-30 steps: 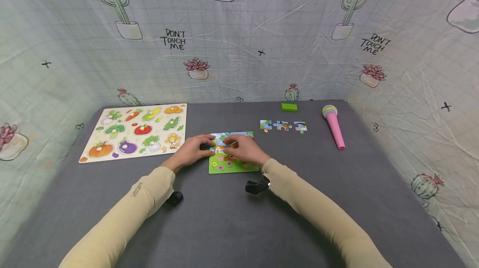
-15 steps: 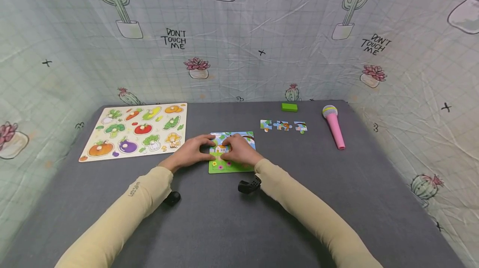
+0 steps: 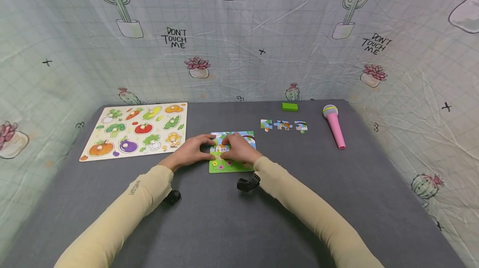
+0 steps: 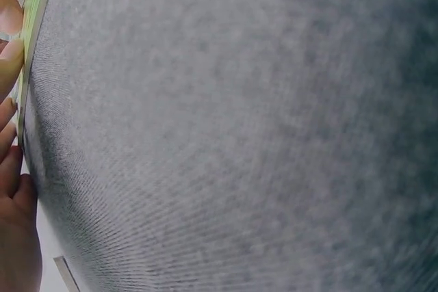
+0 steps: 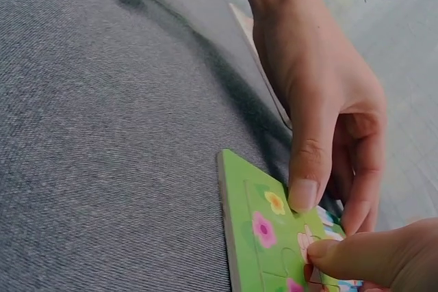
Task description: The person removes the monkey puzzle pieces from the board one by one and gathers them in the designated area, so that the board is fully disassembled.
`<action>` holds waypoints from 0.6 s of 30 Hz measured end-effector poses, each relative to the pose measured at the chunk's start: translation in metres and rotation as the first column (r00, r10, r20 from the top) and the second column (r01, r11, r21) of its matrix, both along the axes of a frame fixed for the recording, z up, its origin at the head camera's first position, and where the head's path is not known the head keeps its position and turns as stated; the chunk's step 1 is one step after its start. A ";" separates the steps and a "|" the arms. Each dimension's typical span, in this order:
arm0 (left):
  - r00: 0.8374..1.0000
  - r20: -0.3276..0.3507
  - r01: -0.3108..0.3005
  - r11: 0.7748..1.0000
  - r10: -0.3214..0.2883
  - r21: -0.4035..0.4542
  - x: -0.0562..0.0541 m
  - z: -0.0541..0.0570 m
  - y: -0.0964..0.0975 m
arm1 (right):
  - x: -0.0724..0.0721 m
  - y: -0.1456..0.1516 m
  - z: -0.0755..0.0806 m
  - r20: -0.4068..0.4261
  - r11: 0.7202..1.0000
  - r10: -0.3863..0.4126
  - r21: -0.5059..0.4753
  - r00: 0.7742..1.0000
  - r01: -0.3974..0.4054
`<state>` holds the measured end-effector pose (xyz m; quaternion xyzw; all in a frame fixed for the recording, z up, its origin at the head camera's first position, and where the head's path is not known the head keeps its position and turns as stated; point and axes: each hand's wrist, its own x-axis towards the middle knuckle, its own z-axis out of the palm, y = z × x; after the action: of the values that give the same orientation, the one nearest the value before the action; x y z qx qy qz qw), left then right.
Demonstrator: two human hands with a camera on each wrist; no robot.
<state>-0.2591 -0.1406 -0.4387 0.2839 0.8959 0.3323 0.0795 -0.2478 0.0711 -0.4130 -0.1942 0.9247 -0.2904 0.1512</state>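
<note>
A small green-bordered jigsaw puzzle board (image 3: 217, 169) lies on the table in front of the person. At its left side is the left hand (image 3: 190, 151), its thumb resting on the board's face and its fingers at the edge, steadying it. Over the middle of the board, the right hand (image 3: 242, 150) holds a puzzle piece (image 3: 220, 148) with a house picture between thumb and forefinger, down on the picture. In the right wrist view, the right thumb (image 5: 356, 254) presses on the board's surface near pink flowers. The right hand hides part of the board.
Three loose puzzle pieces (image 3: 282, 125) lie in a row behind and right of the board. Beyond them is a green block (image 3: 290, 106). A pink toy microphone (image 3: 335, 129) lies at the right. A vegetable peg puzzle (image 3: 129, 124) sits at the left.
The right hand has moved slightly left and down over the board, uncovering its upper right with the branch. The left hand has stayed nearly still. Little differs in the last half second.
</note>
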 end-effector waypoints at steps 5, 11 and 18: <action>1.000 0.001 0.004 1.000 -0.004 -0.005 0.000 0.001 -0.001 | 0.003 -0.001 0.002 -0.057 0.999 0.035 -0.022 0.998 -0.036; 1.000 -0.002 0.002 1.000 -0.002 -0.009 -0.001 0.001 -0.001 | 0.005 0.002 -0.005 -0.101 0.997 0.043 -0.059 0.994 -0.049; 1.000 0.008 -0.004 1.000 0.004 0.000 0.000 0.000 0.000 | 0.001 0.006 -0.011 -0.070 0.986 0.009 -0.165 0.997 -0.021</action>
<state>-0.2595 -0.1407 -0.4386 0.2807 0.8961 0.3338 0.0822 -0.2467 0.0776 -0.4244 -0.2229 0.9007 -0.3581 0.1045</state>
